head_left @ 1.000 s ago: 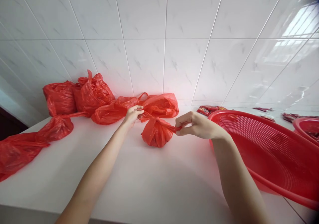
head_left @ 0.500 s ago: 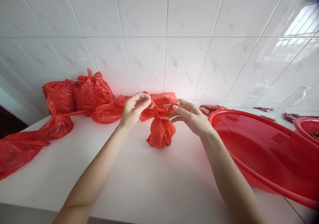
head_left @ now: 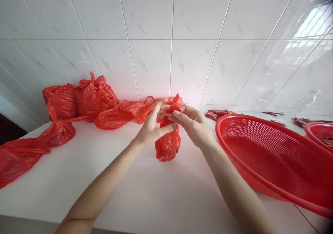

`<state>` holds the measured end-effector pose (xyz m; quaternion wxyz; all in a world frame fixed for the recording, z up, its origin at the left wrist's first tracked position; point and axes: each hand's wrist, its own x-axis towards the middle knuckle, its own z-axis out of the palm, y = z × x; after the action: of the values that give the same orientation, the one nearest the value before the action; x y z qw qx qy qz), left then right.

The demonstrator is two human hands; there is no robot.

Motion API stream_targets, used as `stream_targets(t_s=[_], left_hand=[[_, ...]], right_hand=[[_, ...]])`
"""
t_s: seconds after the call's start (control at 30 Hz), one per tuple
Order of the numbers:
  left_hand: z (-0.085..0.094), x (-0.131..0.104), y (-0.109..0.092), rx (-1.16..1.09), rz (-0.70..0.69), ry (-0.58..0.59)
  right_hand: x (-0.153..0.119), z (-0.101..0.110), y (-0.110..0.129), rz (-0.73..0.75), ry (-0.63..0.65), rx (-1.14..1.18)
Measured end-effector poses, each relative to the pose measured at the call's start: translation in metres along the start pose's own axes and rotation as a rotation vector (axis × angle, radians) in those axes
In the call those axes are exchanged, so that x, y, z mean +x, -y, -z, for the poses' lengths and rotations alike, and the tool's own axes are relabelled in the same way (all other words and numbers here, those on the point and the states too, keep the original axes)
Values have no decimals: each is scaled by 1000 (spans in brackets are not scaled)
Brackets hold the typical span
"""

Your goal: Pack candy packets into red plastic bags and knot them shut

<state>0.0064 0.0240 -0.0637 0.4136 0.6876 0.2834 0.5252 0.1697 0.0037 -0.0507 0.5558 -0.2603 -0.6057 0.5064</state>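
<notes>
A small, filled red plastic bag [head_left: 168, 145] hangs or stands near the middle of the white table, its neck gathered and twisted. With thumb and fingers pinched, my right hand [head_left: 194, 123] grips the top of the bag from the right. My left hand [head_left: 153, 126] is at the bag's neck on the left side, its fingers and thumb spread apart. The left thumb lies across the front of the bag, and the left fingertips are partly hidden beside the right fingers. What the bag contains cannot be made out.
Full red bags [head_left: 96, 95] stand at the back left by the tiled wall, with flatter red bags [head_left: 111, 118] nearby. A large red perforated basket [head_left: 260, 150] is at the right. Behind it lie small red packets [head_left: 218, 113]; a second red basket [head_left: 314, 128] sits farther right.
My hands have come closer together over the bag. The left hand has moved right and its fingers have spread from a pinch. The bag's top now points upward in my right fingers.
</notes>
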Motion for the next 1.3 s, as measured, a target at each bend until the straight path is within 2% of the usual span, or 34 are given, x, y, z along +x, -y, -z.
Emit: stream_targets(t_s=[0.1, 0.2, 0.3, 0.4, 0.5, 0.57, 0.7, 0.77, 0.87, 0.93, 0.97, 1.1, 1.2, 1.3], left_hand=[[-11, -3, 6, 119, 21, 54], [-18, -4, 13, 166, 91, 33], [-20, -5, 19, 180, 96, -7], [-15, -5, 26, 205, 101, 56], [-7, -1, 36, 203, 130, 107], [-2, 4, 44, 134, 155, 97], [6, 13, 54, -83, 309, 21], [7, 15, 54, -160, 368, 3], [5, 13, 51, -188, 373, 33], [3, 11, 49, -169, 346, 61], [2, 10, 48, -158, 335, 70], [1, 9, 46, -118, 336, 69], [2, 11, 46, -125, 327, 84], [3, 11, 48, -154, 311, 154]], right_hand=[[-7, -7, 8, -11, -12, -37], [-12, -12, 14, -44, -10, -99], [-14, -14, 16, -42, -12, -110], [-12, -13, 15, -47, -9, -114], [-7, -5, 14, -34, 4, -116], [-2, 4, 13, -20, -31, -161], [4, 28, 2, -105, -104, -483], [6, 37, -9, -215, -10, -606], [8, 41, -28, -343, 251, -641], [9, 38, -38, -342, 381, -656], [9, 36, -41, -325, 405, -672], [10, 32, -41, -314, 372, -704], [11, 32, -32, -316, 359, -582], [12, 32, -27, -206, 212, -490]])
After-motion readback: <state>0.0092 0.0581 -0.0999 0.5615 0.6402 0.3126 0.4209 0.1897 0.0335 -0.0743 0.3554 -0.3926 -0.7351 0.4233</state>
